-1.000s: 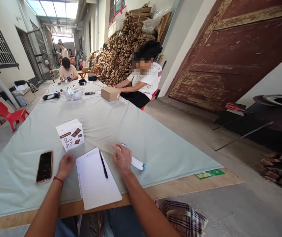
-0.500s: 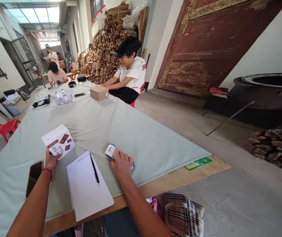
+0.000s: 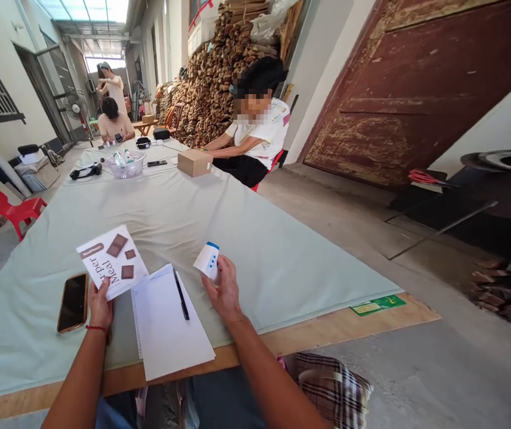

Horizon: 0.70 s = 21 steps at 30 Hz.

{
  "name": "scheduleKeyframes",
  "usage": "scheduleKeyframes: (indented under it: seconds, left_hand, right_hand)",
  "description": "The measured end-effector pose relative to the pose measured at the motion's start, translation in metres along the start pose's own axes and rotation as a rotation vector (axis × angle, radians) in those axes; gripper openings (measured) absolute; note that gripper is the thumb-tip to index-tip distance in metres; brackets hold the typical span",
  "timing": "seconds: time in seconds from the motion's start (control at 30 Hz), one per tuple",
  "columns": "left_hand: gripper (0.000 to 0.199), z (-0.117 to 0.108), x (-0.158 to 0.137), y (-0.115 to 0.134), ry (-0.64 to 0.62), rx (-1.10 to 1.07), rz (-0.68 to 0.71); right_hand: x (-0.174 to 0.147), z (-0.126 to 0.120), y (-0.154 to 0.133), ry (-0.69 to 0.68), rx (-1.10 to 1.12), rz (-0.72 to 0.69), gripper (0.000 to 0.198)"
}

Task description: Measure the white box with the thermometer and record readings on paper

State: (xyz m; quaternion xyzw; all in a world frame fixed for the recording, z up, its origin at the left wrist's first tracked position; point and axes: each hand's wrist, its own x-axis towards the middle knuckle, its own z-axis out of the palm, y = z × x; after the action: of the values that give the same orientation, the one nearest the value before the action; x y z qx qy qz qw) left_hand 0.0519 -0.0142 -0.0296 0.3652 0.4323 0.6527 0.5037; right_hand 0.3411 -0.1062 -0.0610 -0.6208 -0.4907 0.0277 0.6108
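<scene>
My left hand [image 3: 100, 307] is closed on the lower edge of a white packet [image 3: 141, 268] printed with chocolate pieces and the word "Meal", holding it tilted above the table. In my right hand [image 3: 226, 293], thumb and fingers grip a small white box [image 3: 205, 262] with a blue end and blue dots. Between my hands lies a white sheet of paper [image 3: 170, 342], with a black pen [image 3: 181, 295] across its right part. A dark-screened phone [image 3: 73, 302] in a brown-edged case rests left of my left hand.
A pale green cloth [image 3: 277, 256] covers the long table. Farther along stand a cardboard box [image 3: 195, 162] and a clear plastic basin [image 3: 125, 167] with bottles. One person [image 3: 259, 128] sits at the right side; two more people are at the far end. A red chair [image 3: 11, 208] is at left.
My right hand has turned and raised the small white box, so its blue end now points up. The packet in my left hand is tilted more toward me. The view has shifted slightly.
</scene>
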Motion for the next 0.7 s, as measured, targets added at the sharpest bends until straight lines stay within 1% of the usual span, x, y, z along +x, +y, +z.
scheduleKeyframes:
  seconds: [0.07, 0.1, 0.17, 0.23, 0.3, 0.37, 0.43, 0.53, 0.7]
  left_hand:
    - [0.054, -0.003, -0.007, -0.009, -0.070, 0.032, 0.046]
    - [0.055, -0.004, -0.008, -0.012, -0.104, 0.055, 0.072]
    - [0.057, -0.004, -0.008, -0.018, -0.131, 0.067, 0.089]
    - [0.058, -0.005, -0.007, -0.020, -0.138, 0.066, 0.087]
    - [0.057, -0.006, -0.007, -0.022, -0.143, 0.077, 0.091]
    - [0.056, -0.006, -0.009, -0.022, -0.141, 0.097, 0.103]
    - [0.056, -0.007, -0.011, -0.023, -0.137, 0.108, 0.107]
    - [0.061, -0.007, -0.013, -0.024, -0.145, 0.106, 0.095]
    - [0.067, -0.007, -0.013, -0.026, -0.146, 0.107, 0.065]
  right_hand:
    - [-0.006, 0.002, -0.022, -0.061, 0.226, 0.149, 0.052]
    - [-0.010, 0.003, -0.035, -0.086, 0.333, 0.234, 0.048]
    - [-0.017, 0.008, -0.063, -0.135, 0.496, 0.386, 0.035]
    - [-0.023, 0.015, -0.089, -0.239, 0.598, 0.517, 0.030]
    - [-0.027, 0.025, -0.109, -0.390, 0.653, 0.615, 0.032]
    - [-0.031, 0.036, -0.123, -0.533, 0.653, 0.664, 0.032]
    - [-0.036, 0.047, -0.131, -0.613, 0.616, 0.665, 0.032]
    - [-0.043, 0.059, -0.133, -0.624, 0.569, 0.649, 0.032]
    - [-0.048, 0.071, -0.127, -0.614, 0.555, 0.702, 0.037]
